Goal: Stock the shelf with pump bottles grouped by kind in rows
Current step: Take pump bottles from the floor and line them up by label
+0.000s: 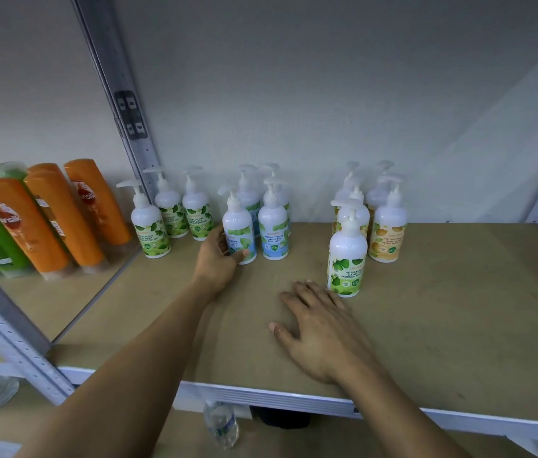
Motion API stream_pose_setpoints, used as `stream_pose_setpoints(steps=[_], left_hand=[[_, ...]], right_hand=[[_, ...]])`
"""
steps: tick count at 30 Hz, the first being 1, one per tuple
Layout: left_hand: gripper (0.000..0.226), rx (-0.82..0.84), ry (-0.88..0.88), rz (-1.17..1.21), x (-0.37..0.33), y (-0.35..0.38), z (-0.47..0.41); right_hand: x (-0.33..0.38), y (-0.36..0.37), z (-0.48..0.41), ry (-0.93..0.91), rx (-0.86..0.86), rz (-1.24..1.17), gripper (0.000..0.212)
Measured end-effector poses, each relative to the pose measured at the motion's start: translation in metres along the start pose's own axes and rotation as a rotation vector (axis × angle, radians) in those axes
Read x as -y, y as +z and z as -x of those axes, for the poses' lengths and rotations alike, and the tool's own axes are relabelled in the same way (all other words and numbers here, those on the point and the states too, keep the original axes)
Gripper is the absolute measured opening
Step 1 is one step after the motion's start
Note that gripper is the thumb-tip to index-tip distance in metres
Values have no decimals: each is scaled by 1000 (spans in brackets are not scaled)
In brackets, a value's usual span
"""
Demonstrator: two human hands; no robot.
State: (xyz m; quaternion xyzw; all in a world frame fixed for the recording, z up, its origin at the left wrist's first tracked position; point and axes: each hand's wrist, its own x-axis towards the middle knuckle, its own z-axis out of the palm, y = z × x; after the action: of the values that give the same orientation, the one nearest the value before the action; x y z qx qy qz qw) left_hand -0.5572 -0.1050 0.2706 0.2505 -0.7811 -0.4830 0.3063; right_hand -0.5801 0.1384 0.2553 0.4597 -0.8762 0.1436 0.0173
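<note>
1. My left hand (218, 256), at frame centre, curls around a blue-label pump bottle (239, 223) standing on the shelf (459, 309).
2. My right hand (322, 332), lower centre, lies flat with fingers spread, just beside a green-label pump bottle (347, 256).

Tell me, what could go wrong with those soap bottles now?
The left hand grips a blue-label bottle right beside a neighbouring bottle; a careless slide could tip both. The stray green-label bottle stands by the orange-label bottles, the wrong kind, and the right hand close by might knock it over.
</note>
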Motion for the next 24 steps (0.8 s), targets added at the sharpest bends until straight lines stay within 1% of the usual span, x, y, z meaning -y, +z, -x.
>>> stream_pose_setpoints(steps=[3, 10, 14, 24], left_hand=[[59, -34, 6, -12, 1, 4, 1], [59, -123, 12, -61, 5, 11, 1], [54, -131, -16, -88, 6, 12, 1], [59, -133, -19, -124, 6, 14, 0]], right_hand=[[0, 0, 0, 2, -1, -5, 68], [1, 0, 0, 4, -1, 9, 68], [1, 1, 0, 8, 1, 11, 71], [2, -1, 0, 4, -1, 17, 69]])
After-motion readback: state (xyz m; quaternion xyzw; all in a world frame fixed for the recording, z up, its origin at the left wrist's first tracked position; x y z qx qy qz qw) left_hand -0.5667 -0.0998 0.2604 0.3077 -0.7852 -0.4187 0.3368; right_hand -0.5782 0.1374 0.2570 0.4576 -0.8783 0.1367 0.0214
